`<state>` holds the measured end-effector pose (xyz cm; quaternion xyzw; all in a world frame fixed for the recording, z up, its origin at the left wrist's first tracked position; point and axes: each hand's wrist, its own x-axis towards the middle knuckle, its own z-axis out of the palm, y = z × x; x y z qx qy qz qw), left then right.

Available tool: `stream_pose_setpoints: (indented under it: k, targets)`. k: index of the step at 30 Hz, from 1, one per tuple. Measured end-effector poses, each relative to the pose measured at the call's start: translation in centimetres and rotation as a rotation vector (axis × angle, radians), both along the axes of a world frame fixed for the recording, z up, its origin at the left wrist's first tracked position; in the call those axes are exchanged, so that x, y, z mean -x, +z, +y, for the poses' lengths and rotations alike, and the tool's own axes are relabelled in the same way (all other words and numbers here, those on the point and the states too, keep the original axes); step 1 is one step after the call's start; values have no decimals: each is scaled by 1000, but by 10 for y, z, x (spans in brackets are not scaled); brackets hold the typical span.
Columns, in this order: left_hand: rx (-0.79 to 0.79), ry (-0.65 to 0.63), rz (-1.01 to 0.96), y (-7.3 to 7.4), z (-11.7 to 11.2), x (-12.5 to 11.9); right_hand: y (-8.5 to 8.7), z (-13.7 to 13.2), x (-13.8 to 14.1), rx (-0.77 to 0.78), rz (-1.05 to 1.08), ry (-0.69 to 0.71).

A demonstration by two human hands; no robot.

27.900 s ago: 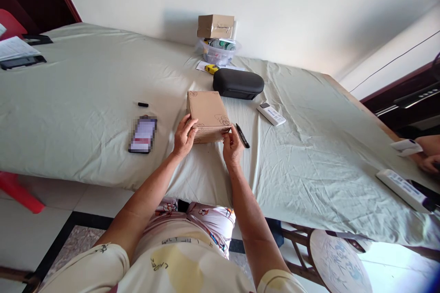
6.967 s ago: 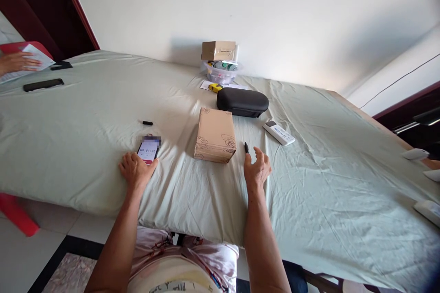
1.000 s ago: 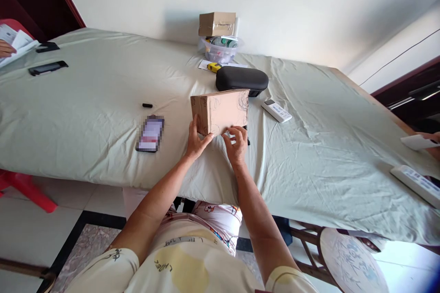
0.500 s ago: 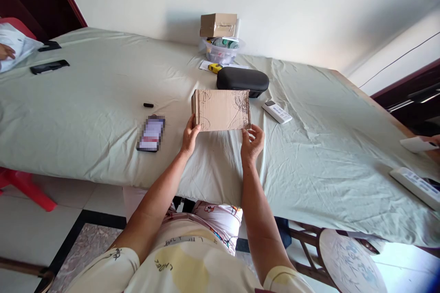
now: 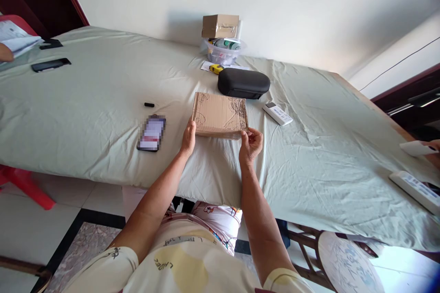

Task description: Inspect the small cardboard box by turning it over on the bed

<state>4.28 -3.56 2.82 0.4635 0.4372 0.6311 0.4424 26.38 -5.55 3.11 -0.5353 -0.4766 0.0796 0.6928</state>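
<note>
On the cloth-covered table (image 5: pixel 85 100), the cardboard box (image 5: pixel 220 112) is lying nearly flat just ahead of both hands, its long axis running left to right. The left hand (image 5: pixel 189 137) is gripping the near left corner and the right hand (image 5: pixel 250 144) is pinching the near right corner, both equally near.

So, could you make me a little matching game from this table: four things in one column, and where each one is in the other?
Things:
1. doodled cardboard box
2. black case
3. phone
4. white remote

Places:
A. lying to the left of the box
B. gripped at its near corners by the left hand and right hand
C. lying to the right of the box
D. just beyond the box's far edge

Pairs: 1-B, 2-D, 3-A, 4-C.
</note>
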Motion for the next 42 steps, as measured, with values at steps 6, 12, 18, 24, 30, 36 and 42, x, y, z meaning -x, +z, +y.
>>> stream_pose_setpoints:
  k: [6, 12, 18, 24, 30, 36, 42]
  targets:
    - [-23, 13, -5, 3, -1, 1, -9, 3, -8, 87, -44, 39]
    - [-41, -18, 1, -4, 3, 0, -26, 13, -11, 213, -31, 64]
    - [-14, 20, 7, -9, 4, -2, -24, 11, -12, 306, -61, 52]
    - [-4, 41, 40, -13, 7, -1, -25, 6, -18, 417, -171, 79]
    - [-39, 21, 58, -15, 8, 1, -39, 9, -17, 407, -297, 31]
    - [41, 196, 339, -18, 9, 0, -30, 5, -11, 488, -328, 14]
    - [20, 338, 509, -22, 9, -1, -14, 1, -3, 490, -218, 50]
